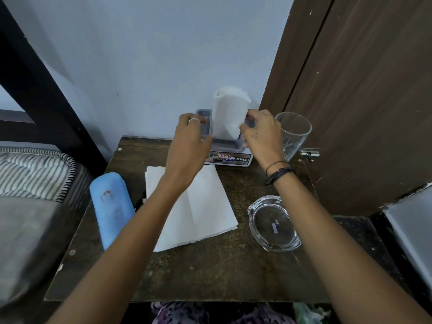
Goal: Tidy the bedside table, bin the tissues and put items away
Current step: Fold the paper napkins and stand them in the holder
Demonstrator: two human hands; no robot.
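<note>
A grey tissue holder (225, 143) stands at the back of the dark wooden bedside table (210, 272), with a stack of white tissues (228, 113) upright in it. My left hand (190, 139) grips the holder's left side. On the other side my right hand (261, 134) pinches the lower right edge of the tissue stack. A flat unfolded white tissue (198, 211) lies on the table's middle, partly under my left forearm.
A blue cylinder (112, 206) lies on the table's left edge beside a striped mattress (35, 171). A drinking glass (293, 134) stands at the back right and a glass ashtray (273, 224) at the right. A brown door (362, 90) is close on the right.
</note>
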